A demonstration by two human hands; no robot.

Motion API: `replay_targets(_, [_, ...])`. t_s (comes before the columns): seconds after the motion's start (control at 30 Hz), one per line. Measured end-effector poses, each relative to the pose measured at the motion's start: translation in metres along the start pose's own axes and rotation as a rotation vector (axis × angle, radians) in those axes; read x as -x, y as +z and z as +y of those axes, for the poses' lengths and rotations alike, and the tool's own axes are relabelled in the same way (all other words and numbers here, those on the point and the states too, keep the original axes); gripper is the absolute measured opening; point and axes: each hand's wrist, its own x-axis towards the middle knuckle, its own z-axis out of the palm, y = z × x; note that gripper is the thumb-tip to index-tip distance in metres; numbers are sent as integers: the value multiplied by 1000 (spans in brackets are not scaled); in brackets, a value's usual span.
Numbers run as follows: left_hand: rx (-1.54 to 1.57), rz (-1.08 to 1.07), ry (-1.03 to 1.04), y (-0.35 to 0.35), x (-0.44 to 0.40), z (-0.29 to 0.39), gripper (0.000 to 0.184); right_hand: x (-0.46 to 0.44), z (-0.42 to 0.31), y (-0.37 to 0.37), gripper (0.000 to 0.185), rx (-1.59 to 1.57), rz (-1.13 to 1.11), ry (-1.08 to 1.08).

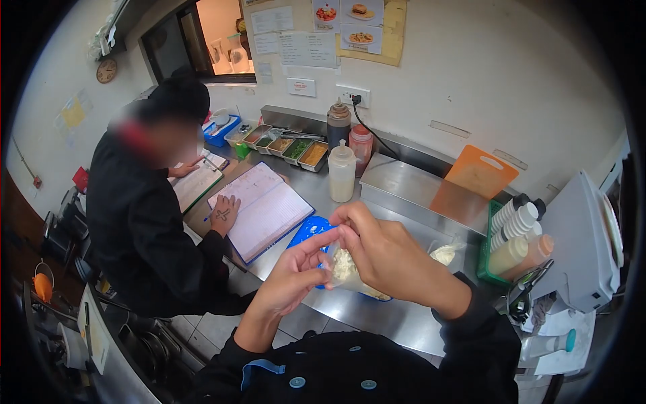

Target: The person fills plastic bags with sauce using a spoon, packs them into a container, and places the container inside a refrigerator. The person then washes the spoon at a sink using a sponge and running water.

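Note:
A small clear plastic bag (344, 268) with a pale, lumpy filling is between my two hands over the steel counter. My left hand (293, 275) holds its left side, thumb and fingers curled against the plastic. At the top, the fingertips of my right hand (397, 252) are pinched together near my left fingertips, and this hand partly hides the bag. Beneath them lies a blue tray or lid (311, 229), mostly covered. To the right of my right hand, another clear bag with pale filling (443, 254) rests on the counter.
A co-worker (145, 202) leans over an open notebook (266, 209) at left. Squeeze bottles, among them a white one (342, 172), stand ahead beside topping pans (313, 155). An orange cutting board (474, 178) leans on the wall. A green basket (494, 242) of bottles is at right.

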Motion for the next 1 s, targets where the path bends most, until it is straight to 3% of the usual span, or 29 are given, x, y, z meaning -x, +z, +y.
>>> replay_targets(0.13, [-21,28,8,11,-2,5,60,-2,-13,-9,35,77,12,-112])
replay_targets(0.37, [-89,2,33,13,-6,15,60,9,-18,-14,30,182,57,-210])
replay_targets(0.53, [-104,-29,26,14,-6,21,62,14,-26,-15,24,187,267,-250])
replay_targets(0.63, [-128,10,20,15,-5,24,63,14,-22,-16,18,194,210,-379])
replay_targets(1.0, [-155,24,28,7,3,28,64,26,-2,-25,17,71,18,-455])
